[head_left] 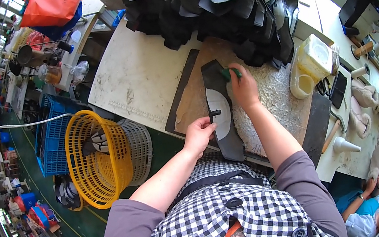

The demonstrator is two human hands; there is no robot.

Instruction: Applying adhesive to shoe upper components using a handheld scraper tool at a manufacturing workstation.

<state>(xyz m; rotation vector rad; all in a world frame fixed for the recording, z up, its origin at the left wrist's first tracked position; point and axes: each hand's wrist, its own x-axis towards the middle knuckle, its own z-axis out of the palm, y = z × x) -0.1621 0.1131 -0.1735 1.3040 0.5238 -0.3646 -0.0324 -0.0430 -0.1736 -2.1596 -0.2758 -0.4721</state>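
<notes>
A long dark shoe-upper-like piece with a pale grey half-oval panel lies over the work board, its near end close to my apron. My left hand pinches its left edge, thumb on top, beside a short black strip lying across the pale panel. Fingers of my right hand are closed round a small green-handled tool at the piece's far right edge. The tool's working end is hidden, so its kind does not show.
Dark cut pieces are heaped at the table's far side. Right of the glue-crusted board stand a stained plastic tub, a phone and a hammer. Yellow basket stands at left; another person sits lower right.
</notes>
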